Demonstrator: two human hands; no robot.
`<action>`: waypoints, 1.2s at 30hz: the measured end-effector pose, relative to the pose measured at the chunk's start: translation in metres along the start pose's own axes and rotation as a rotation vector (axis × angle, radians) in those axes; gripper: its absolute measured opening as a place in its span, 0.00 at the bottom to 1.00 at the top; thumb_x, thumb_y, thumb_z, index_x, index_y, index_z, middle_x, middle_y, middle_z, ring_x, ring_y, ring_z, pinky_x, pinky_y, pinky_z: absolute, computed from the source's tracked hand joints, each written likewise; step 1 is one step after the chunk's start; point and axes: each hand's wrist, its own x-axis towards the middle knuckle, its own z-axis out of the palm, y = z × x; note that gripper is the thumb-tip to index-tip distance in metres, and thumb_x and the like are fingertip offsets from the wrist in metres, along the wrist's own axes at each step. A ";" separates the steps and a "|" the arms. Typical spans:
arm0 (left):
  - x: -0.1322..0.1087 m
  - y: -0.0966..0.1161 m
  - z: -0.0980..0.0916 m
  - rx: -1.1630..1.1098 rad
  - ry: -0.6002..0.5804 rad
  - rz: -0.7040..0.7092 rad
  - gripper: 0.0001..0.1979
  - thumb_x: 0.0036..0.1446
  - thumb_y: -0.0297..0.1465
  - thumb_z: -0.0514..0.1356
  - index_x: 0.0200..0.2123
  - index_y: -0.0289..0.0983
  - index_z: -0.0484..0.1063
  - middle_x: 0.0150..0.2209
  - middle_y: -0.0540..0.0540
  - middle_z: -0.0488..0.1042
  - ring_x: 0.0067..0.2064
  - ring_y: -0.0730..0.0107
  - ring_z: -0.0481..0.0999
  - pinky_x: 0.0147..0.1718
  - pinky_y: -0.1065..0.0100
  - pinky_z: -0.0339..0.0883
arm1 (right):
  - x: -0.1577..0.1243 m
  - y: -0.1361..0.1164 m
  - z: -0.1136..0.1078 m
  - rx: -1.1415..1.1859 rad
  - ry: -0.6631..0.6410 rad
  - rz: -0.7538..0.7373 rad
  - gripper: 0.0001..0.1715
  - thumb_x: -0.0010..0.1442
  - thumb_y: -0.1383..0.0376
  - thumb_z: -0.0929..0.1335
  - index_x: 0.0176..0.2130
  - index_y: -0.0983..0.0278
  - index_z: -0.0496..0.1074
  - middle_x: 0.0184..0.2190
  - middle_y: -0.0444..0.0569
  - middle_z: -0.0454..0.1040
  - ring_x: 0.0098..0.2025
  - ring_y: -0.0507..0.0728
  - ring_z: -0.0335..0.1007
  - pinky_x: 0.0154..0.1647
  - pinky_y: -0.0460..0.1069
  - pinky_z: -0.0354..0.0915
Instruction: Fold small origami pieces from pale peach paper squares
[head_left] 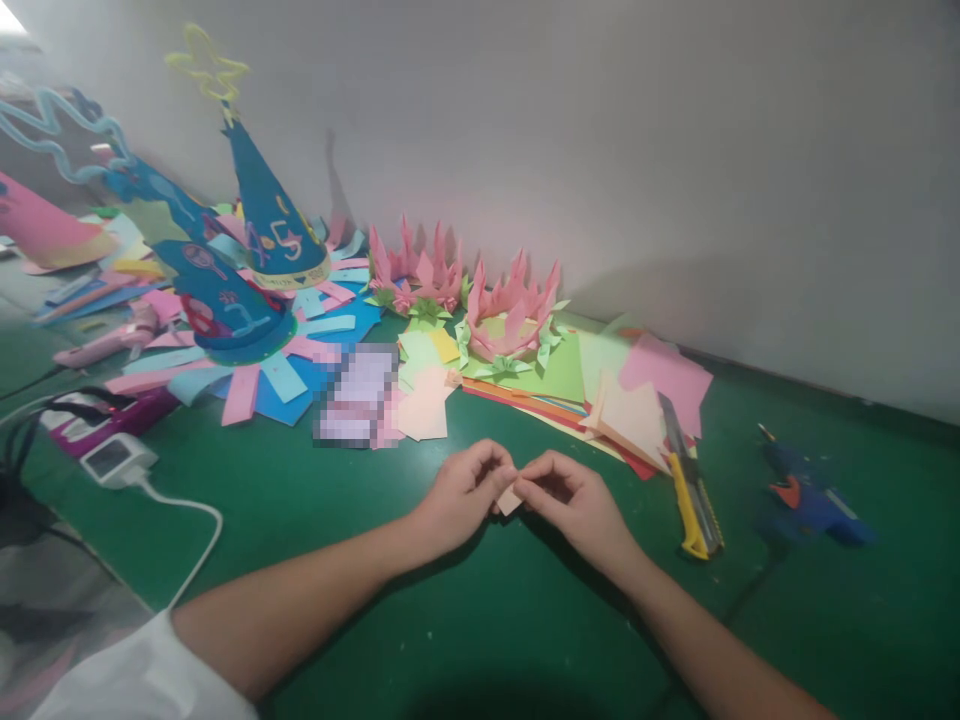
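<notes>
Between both hands, just over the green table (pixel 420 620), is a small pale peach piece of paper (pixel 511 501). My left hand (pixel 466 497) pinches its left side between thumb and fingers. On the other side, my right hand (pixel 574 500) pinches its right edge. The fingertips nearly meet and cover the paper's upper part, so I cannot tell how it is folded there. Beyond the hands lie a loose peach sheet (pixel 422 405) and a stack of coloured paper (pixel 562 372). A pink paper lotus (pixel 514 315) with pale green leaves sits on that stack.
Right of my right hand lies a yellow box cutter (pixel 694 500), then a blue glue gun (pixel 817 500). Blue cone hats (pixel 266 215) with paper strips stand at the left. A second pink lotus (pixel 416 265), a power strip (pixel 112 415) and a white charger (pixel 120 460) are there too.
</notes>
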 end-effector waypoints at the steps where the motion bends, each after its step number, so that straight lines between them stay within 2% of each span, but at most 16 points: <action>1: 0.000 0.001 0.000 0.016 0.007 0.007 0.12 0.57 0.39 0.55 0.30 0.35 0.63 0.21 0.55 0.63 0.22 0.81 0.63 0.21 0.77 0.57 | 0.000 -0.001 0.000 0.019 -0.009 0.015 0.17 0.49 0.54 0.72 0.27 0.64 0.68 0.23 0.43 0.70 0.26 0.51 0.67 0.27 0.46 0.63; 5: 0.003 0.003 0.000 -0.049 0.017 -0.051 0.14 0.55 0.41 0.57 0.30 0.34 0.64 0.20 0.55 0.64 0.20 0.81 0.63 0.18 0.77 0.56 | 0.001 0.000 0.000 0.068 0.015 0.044 0.18 0.48 0.53 0.72 0.27 0.64 0.67 0.21 0.41 0.68 0.24 0.50 0.65 0.26 0.45 0.63; 9: 0.007 0.006 -0.002 -0.204 -0.009 -0.095 0.20 0.51 0.45 0.59 0.34 0.31 0.67 0.23 0.51 0.69 0.22 0.78 0.68 0.22 0.74 0.64 | 0.002 0.000 0.000 0.097 0.098 0.027 0.18 0.49 0.53 0.72 0.29 0.63 0.66 0.22 0.42 0.68 0.25 0.50 0.65 0.26 0.45 0.64; 12: 0.008 0.007 -0.002 -0.253 -0.014 -0.114 0.24 0.46 0.44 0.64 0.38 0.30 0.68 0.26 0.49 0.71 0.24 0.77 0.70 0.25 0.72 0.67 | 0.002 -0.001 0.000 0.097 0.086 0.020 0.17 0.49 0.54 0.72 0.30 0.64 0.67 0.23 0.42 0.68 0.25 0.50 0.65 0.26 0.45 0.63; 17: 0.006 0.005 -0.003 -0.280 -0.028 -0.118 0.25 0.43 0.43 0.66 0.39 0.30 0.68 0.29 0.47 0.72 0.28 0.74 0.73 0.27 0.71 0.68 | 0.002 -0.002 -0.002 0.113 0.050 0.021 0.16 0.51 0.54 0.70 0.32 0.63 0.68 0.23 0.42 0.68 0.25 0.50 0.65 0.27 0.45 0.63; 26: 0.005 -0.003 -0.003 -0.162 -0.009 -0.086 0.24 0.46 0.43 0.64 0.41 0.31 0.67 0.24 0.51 0.69 0.23 0.77 0.71 0.26 0.71 0.67 | 0.003 0.001 -0.001 0.086 0.038 0.045 0.16 0.50 0.55 0.72 0.33 0.63 0.68 0.23 0.41 0.69 0.26 0.51 0.67 0.28 0.45 0.63; 33: 0.007 -0.005 -0.005 -0.113 0.039 -0.069 0.26 0.46 0.44 0.64 0.43 0.31 0.68 0.25 0.49 0.71 0.24 0.74 0.72 0.28 0.68 0.69 | 0.003 -0.003 -0.003 0.096 0.022 0.019 0.17 0.55 0.53 0.67 0.35 0.64 0.73 0.25 0.44 0.72 0.27 0.51 0.67 0.31 0.46 0.64; 36: 0.008 -0.007 -0.005 -0.113 0.042 -0.063 0.27 0.46 0.45 0.63 0.43 0.31 0.68 0.25 0.49 0.71 0.24 0.74 0.72 0.28 0.68 0.69 | 0.003 -0.004 -0.004 0.076 0.034 0.041 0.17 0.52 0.53 0.70 0.35 0.64 0.74 0.26 0.45 0.73 0.27 0.51 0.67 0.32 0.47 0.65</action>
